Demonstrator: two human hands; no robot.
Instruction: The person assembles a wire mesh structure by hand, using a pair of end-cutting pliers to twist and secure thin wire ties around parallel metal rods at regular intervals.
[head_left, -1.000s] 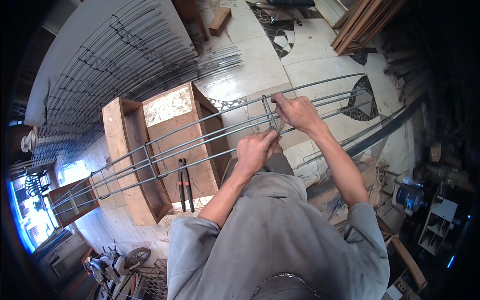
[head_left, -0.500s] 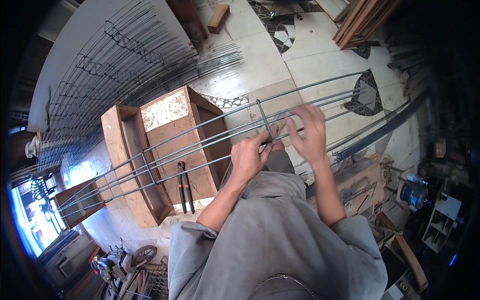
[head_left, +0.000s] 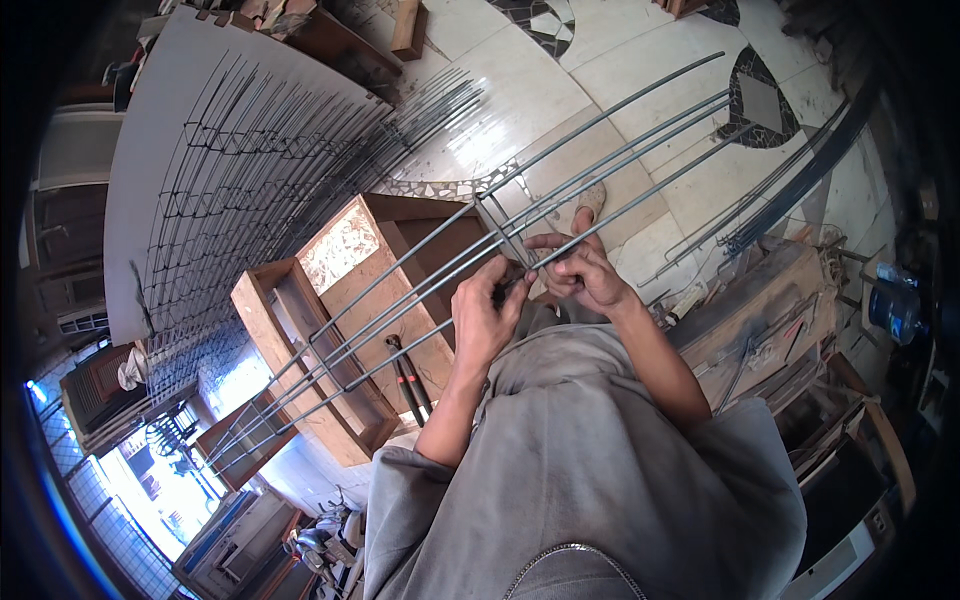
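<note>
A long cage of thin steel bars (head_left: 640, 147) runs slantwise in front of me. A square stirrup (head_left: 487, 213) encircles the bars near my hands. My left hand (head_left: 484, 312) is closed around the nearest bar just beside the stirrup's near corner, thumb and fingertips at that joint. My right hand (head_left: 588, 279) is at the same corner, its thumb and some fingers bent together in a pinch, the index finger reaching across the bars. Whatever it pinches is too small to make out. Black pincers with red on the handles (head_left: 408, 382) lie on the wooden box, left of my left hand.
The wooden box (head_left: 350, 290) and a wooden trough (head_left: 285, 360) are beneath the cage. Many tied steel bars (head_left: 250, 160) lie by a pale board at far left. Loose dark bars (head_left: 790, 180) and a wooden bench (head_left: 760, 310) are at right. A foot (head_left: 592, 200) shows beyond the bars.
My right hand has come in from the right, from spread fingers to a pinch at the stirrup corner. My left hand stays at that joint. The view has turned, and the cage appears steeper.
</note>
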